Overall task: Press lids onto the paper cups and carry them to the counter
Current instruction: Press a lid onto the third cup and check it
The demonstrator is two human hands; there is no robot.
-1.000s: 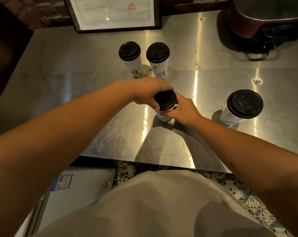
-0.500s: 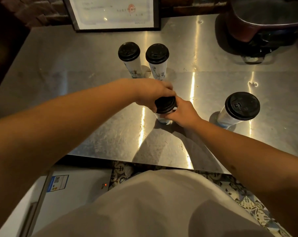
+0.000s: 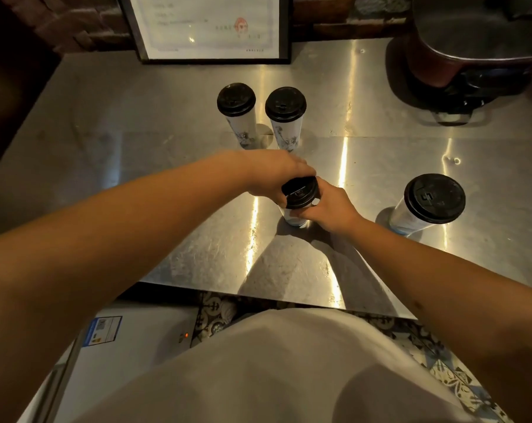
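Observation:
A white paper cup [image 3: 295, 216] stands on the steel counter [image 3: 167, 184] at the middle, with a black lid [image 3: 300, 192] sitting tilted on its top. My left hand [image 3: 274, 175] curls over the lid's far left edge. My right hand [image 3: 329, 207] grips the cup's side and the lid's near right rim. Two lidded cups [image 3: 236, 100] [image 3: 285, 104] stand side by side farther back. A third lidded cup [image 3: 432, 199] stands apart at the right.
A framed document [image 3: 209, 25] leans against the brick wall at the back. A dark round appliance [image 3: 472, 62] sits at the back right. The counter's front edge [image 3: 258, 293] runs just before my body, with patterned floor tiles and a white appliance below.
The view has shifted slightly. The lid on the middle cup now sits more tilted, and my left hand has slid toward its far edge. The other cups stay put.

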